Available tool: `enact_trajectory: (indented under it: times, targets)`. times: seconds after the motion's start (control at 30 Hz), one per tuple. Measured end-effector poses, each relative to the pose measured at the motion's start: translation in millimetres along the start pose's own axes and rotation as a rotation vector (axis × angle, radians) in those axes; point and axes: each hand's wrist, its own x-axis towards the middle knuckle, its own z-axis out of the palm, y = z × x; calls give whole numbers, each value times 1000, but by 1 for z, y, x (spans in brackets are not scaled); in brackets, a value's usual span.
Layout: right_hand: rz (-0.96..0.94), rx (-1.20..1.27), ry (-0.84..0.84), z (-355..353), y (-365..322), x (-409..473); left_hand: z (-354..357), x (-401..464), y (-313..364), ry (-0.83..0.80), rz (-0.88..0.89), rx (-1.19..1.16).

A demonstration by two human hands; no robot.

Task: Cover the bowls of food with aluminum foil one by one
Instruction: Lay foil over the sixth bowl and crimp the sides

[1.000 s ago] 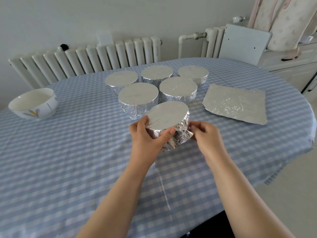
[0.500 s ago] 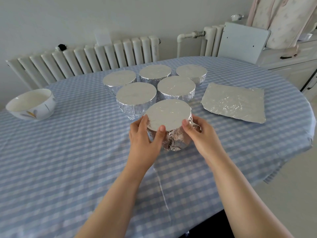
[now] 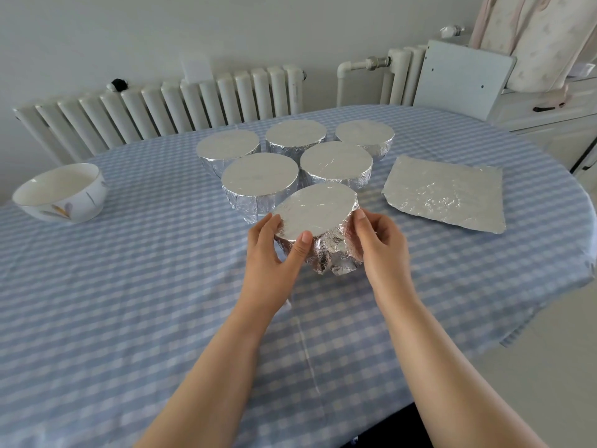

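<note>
A foil-wrapped bowl (image 3: 318, 213) is tilted toward me just above the checked tablecloth. My left hand (image 3: 274, 250) grips its left side, thumb on the near rim. My right hand (image 3: 376, 240) curls round its right side, fingers pressed into the crinkled foil. Behind it stand several other foil-covered bowls, among them one (image 3: 260, 179) at centre left and one (image 3: 336, 163) at centre right. An uncovered white bowl (image 3: 61, 192) with a flower pattern sits at the far left. A loose flat sheet of aluminum foil (image 3: 447, 194) lies to the right.
The round table (image 3: 129, 286) wears a blue and white checked cloth; its edge curves away at the right. White radiators (image 3: 161, 108) line the wall behind. A white cabinet (image 3: 549, 124) and a leaning board (image 3: 462, 76) stand at the back right.
The held bowl tipped back level, then tilted toward me again. My right hand moved from pinching foil at the lower right side to wrapping round the bowl's right side.
</note>
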Motion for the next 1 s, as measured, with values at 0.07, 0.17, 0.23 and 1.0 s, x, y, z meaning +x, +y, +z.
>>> enact_trajectory:
  times: [0.07,0.17,0.23,1.0]
  targets:
    - [8,-23,27,3,2,1,0,0,0,3,-9,-7]
    - [15,-8,52,6,3,3,0,-1,0,6,-14,-21]
    - [20,-5,62,6,3,4,0,-1,1,5,-14,-28]
    - [21,-170,77,-16,17,9,12,-8,5,-15,167,166]
